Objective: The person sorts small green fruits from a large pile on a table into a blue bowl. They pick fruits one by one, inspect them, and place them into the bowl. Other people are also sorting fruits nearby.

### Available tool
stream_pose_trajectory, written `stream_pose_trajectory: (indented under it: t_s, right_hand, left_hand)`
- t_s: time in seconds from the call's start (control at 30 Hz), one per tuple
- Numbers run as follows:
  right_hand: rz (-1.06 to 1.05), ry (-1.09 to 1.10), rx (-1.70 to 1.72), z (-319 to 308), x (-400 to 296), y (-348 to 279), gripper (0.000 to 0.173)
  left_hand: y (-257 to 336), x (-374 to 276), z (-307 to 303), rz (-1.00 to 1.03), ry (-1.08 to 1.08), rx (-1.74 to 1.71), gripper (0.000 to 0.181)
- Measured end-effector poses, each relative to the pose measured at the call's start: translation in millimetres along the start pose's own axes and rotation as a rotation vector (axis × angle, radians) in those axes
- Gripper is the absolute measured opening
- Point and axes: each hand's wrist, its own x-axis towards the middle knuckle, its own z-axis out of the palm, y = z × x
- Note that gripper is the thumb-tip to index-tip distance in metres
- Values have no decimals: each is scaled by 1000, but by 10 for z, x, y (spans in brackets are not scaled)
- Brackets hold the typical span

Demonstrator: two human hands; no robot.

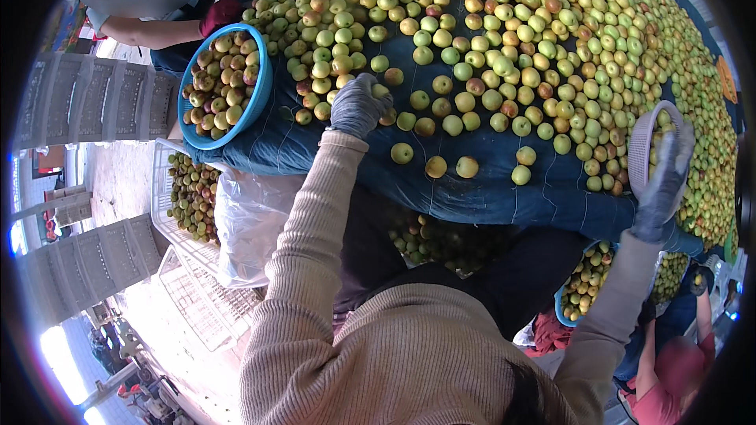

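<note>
My left hand (359,107), in a grey glove, is closed around a small green fruit (380,91) above the near edge of the fruit pile. Loose round green fruits (407,121), some blushed reddish brown, lie on dark blue cloth (378,168) beside it. Far to the right, my right hand (664,174), also gloved, is blurred over a small pale lilac plastic basket (639,147). Its fingers cover part of the basket's opening and rim, with green fruit inside. Whether that hand grips anything cannot be made out.
A blue basket (264,97) of redder fruit stands at the table's left corner, near a person's gloved hand (220,16). White crates (162,189) and a plastic bag (251,224) are below. Another person (667,360) sits lower right, by a fruit-filled blue basket (559,306).
</note>
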Motion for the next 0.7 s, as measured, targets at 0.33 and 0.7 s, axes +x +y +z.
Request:
stream_pose_trajectory:
  t_s: [0.33,0.7]
  right_hand:
    - [636,-735,1052,1353,-1507,-957,44]
    - [1476,-451,1523,1708,-1537,-1101,51]
  left_hand:
    - [232,117,110,243,-2,177,44]
    - [481,712,90,451,219,-148,44]
